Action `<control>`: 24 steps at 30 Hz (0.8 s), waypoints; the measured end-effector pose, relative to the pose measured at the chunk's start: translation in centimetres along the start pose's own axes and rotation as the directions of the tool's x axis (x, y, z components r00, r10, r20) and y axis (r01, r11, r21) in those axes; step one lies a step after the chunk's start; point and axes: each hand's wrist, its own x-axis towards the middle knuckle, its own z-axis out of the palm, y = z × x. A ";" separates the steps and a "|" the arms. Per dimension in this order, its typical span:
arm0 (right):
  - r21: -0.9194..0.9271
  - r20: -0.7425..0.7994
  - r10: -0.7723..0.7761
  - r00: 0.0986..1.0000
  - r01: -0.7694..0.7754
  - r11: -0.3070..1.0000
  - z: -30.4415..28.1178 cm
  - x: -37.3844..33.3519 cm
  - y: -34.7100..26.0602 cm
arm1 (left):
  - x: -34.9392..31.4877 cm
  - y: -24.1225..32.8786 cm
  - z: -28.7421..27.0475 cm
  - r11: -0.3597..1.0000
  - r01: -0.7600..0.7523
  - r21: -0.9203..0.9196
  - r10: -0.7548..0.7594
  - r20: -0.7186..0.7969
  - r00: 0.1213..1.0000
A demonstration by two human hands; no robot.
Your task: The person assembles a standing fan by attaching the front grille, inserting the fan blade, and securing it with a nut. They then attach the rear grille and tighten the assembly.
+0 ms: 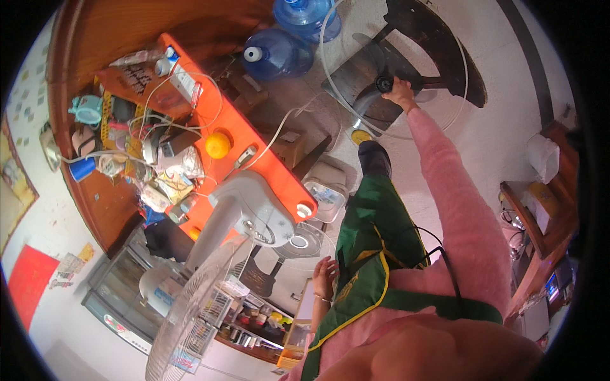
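My right hand reaches forward on a stretched arm, its fingers closed round a small black round hub. About this hub runs a large thin pale ring, which looks like a fan guard. Behind it, a dark chair shows its seat and curved back. My left hand hangs at my side with nothing in it, fingers loosely bent and apart. Nearest to it is my green apron. A grey-white fan stands on the orange table, its round wire cage at the lower left.
An orange fruit, a power strip, cables and clutter cover the table. Blue water bottles stand beyond it. Below the table's corner is a lidded clear box. Wooden furniture stands at the right; another dark chair is at the lower middle.
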 end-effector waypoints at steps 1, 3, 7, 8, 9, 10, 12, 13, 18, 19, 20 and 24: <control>-0.007 -0.024 -0.004 1.000 0.004 1.000 0.5 0.6 -0.2 | 0.2 -0.3 0.0 1.000 -0.010 0.028 0.010 0.016 1.000; -0.035 -0.045 0.010 0.999 -0.011 0.999 1.3 1.4 -0.3 | 0.8 -0.6 0.0 0.998 0.006 0.067 -0.006 0.012 1.000; -0.139 -0.071 0.039 0.997 -0.048 0.989 2.2 2.7 -0.6 | 1.8 -1.0 0.2 0.995 0.037 0.097 -0.039 0.022 0.999; -0.170 -0.081 0.038 0.996 -0.051 0.984 2.3 2.8 -0.6 | 1.9 -1.1 0.3 0.994 0.052 0.093 -0.053 0.010 0.999; -0.160 -0.067 0.018 0.998 -0.029 0.987 2.2 3.0 -0.6 | 2.0 -1.1 0.3 0.993 0.063 0.100 -0.062 -0.006 0.998; -0.152 -0.055 -0.002 0.999 -0.006 0.988 2.0 3.1 -0.4 | 2.1 -1.0 0.4 0.992 0.056 0.111 -0.057 0.002 0.998; -0.150 -0.042 -0.024 0.999 0.017 0.988 1.4 3.3 -0.1 | 2.1 -0.8 0.4 0.990 0.081 0.115 -0.079 -0.018 0.997; -0.158 -0.040 -0.025 0.999 0.018 0.987 1.0 3.3 0.1 | 2.0 -0.7 0.4 0.991 0.066 0.119 -0.066 -0.011 0.998; -0.095 -0.120 -0.013 0.993 0.002 0.995 -0.1 2.8 1.1 | 2.0 0.0 0.7 0.989 0.053 0.138 -0.050 -0.023 0.998; -0.064 -0.195 -0.031 0.980 0.019 0.998 -0.1 2.4 1.2 | 2.0 0.1 0.8 0.990 0.047 0.134 -0.045 -0.016 0.999; -0.039 -0.245 -0.036 0.969 0.027 0.999 -0.2 2.1 1.3 | 2.1 0.2 0.8 0.991 0.041 0.131 -0.041 -0.009 0.999; -0.025 -0.380 -0.102 0.919 0.100 0.995 -1.3 0.9 0.8 | 2.3 0.3 0.7 0.990 0.036 0.140 -0.038 0.011 0.999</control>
